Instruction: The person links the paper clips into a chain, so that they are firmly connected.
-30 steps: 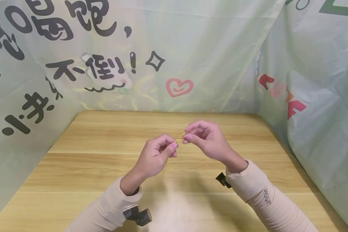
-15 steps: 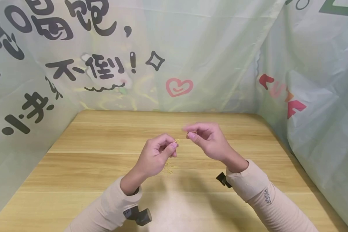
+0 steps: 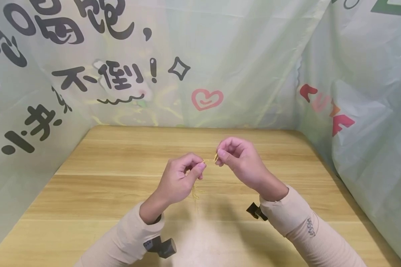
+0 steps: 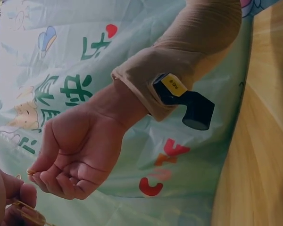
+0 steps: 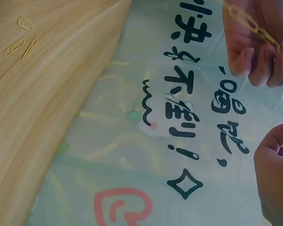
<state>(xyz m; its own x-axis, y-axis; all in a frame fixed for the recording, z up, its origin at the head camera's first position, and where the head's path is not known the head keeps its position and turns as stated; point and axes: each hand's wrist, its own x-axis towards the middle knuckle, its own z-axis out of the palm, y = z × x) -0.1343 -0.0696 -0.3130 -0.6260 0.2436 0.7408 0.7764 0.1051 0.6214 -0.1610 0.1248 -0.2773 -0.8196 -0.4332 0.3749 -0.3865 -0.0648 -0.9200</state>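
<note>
In the head view my left hand [image 3: 177, 180] pinches a yellow paper clip [image 3: 205, 161] between thumb and index finger. Linked yellow clips make a chain [image 5: 245, 20] that hangs from this hand, seen against its palm in the right wrist view. Opposite it, my right hand [image 3: 242, 161] holds another yellow paper clip [image 3: 216, 157] at its fingertips, close to the left hand's clip. From the left wrist, the right hand [image 4: 85, 146] shows its thumb and index finger meeting on a bit of yellow wire; its other fingers are curled.
Three loose yellow paper clips, one of them a clip [image 5: 24, 23] set slightly apart, lie on the wooden table [image 3: 120, 207]. Printed cloth [image 3: 254, 74] walls the table at the back and sides. A black camera mount [image 3: 160, 247] sits on each sleeve.
The right fingers have shifted and turned their clip from pointing left to a steep tilt at the fingertips. The left hand stays nearly still, still pinching its clip.
</note>
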